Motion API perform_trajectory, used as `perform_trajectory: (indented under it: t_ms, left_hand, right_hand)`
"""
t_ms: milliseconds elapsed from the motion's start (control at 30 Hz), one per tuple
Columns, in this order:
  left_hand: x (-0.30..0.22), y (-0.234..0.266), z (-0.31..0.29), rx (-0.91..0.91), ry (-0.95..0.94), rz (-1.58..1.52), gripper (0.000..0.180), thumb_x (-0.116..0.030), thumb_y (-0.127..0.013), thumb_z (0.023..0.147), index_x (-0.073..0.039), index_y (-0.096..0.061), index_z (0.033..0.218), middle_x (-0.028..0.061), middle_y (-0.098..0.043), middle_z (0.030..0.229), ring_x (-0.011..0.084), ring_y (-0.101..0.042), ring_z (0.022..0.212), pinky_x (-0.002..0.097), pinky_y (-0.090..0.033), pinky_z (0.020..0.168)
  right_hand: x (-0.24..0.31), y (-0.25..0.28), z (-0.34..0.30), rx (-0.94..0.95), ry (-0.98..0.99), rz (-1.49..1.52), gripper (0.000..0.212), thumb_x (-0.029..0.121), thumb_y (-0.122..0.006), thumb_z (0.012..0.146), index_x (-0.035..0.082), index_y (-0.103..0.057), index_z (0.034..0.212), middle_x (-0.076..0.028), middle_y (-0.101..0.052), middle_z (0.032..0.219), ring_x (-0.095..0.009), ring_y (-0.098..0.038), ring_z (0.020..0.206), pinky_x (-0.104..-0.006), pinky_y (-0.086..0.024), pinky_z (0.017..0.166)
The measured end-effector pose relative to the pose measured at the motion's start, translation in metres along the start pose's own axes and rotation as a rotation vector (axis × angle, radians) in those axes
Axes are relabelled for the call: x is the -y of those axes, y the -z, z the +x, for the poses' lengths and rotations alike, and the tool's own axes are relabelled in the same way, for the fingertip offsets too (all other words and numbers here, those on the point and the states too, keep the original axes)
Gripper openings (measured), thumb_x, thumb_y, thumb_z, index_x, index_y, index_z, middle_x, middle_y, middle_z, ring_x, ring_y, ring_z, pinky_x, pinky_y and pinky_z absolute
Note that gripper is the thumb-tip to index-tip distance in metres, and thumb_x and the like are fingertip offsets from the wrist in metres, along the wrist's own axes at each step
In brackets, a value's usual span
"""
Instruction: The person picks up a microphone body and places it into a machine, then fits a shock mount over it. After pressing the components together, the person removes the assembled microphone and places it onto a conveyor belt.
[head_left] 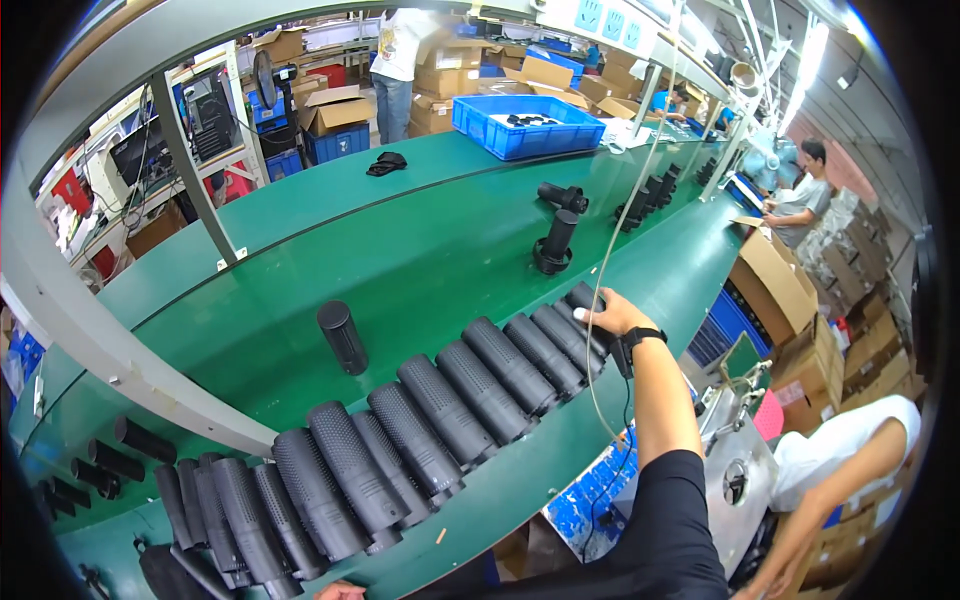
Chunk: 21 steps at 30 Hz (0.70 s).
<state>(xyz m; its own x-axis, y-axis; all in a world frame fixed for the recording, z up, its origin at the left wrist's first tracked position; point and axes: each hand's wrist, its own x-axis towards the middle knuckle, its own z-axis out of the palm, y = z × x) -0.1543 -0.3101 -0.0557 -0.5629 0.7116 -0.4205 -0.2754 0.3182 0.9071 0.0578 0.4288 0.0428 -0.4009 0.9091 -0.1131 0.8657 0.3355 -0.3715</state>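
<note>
A long slanting row of black textured cylindrical housings (447, 411) lies along the green work surface in front of me. At the row's far right end, my right hand (618, 314) is closed around the last black cylindrical housing (581, 294), thumb on its near side. A dark band with a cable circles that wrist. Only a small part of my left hand (341, 591) shows at the lower edge, beside the row's near end; its fingers are mostly cut off. A single black cylinder (343, 338) stands upright on the green belt (430, 275) beyond the row.
Further along the belt stand black parts with ring bases (554, 245). A blue bin (527, 139) and a black cloth (386, 163) sit on the far ledge. A white post (150, 370) and a hanging cord (640, 180) cross the area. Co-workers (797, 200) are at right.
</note>
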Motion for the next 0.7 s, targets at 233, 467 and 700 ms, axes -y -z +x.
perform_trajectory:
  t_ms: [233, 467, 700]
  left_hand:
    - [-0.018, 0.001, 0.007, 0.055, -0.086, -0.032, 0.014, -0.017, -0.062, 0.108, -0.004, -0.068, 0.111, 0.0014, -0.063, 0.078, 0.0065, -0.052, 0.056, 0.024, -0.041, 0.05]
    - [-0.014, 0.014, 0.009, 0.059, -0.171, 0.016, 0.011, -0.007, -0.063, 0.106, 0.001, -0.071, 0.106, 0.0069, -0.067, 0.086, 0.0097, -0.062, 0.06, 0.025, -0.047, 0.051]
    - [0.001, -0.003, 0.005, 0.05, -0.097, -0.171, 0.019, -0.023, -0.063, 0.109, -0.006, -0.067, 0.117, -0.0025, -0.059, 0.072, 0.0042, -0.046, 0.053, 0.023, -0.036, 0.047]
  right_hand:
    - [0.035, 0.069, -0.014, -1.148, 0.15, 0.506, 0.035, 0.027, -0.06, 0.106, -0.003, -0.06, 0.125, -0.02, -0.067, 0.115, -0.034, -0.066, 0.109, -0.0427, -0.051, 0.097]
    - [0.323, -0.015, -0.11, -0.162, 1.146, 0.172, 0.078, 0.031, -0.082, 0.084, 0.013, -0.048, 0.152, -0.023, -0.055, 0.147, -0.041, -0.057, 0.132, -0.0517, -0.049, 0.109]
    - [0.378, -0.098, -0.099, 0.227, 0.822, -0.055, 0.082, 0.03, -0.089, 0.079, 0.015, -0.046, 0.148, -0.023, -0.051, 0.146, -0.047, -0.059, 0.127, -0.0552, -0.054, 0.102]
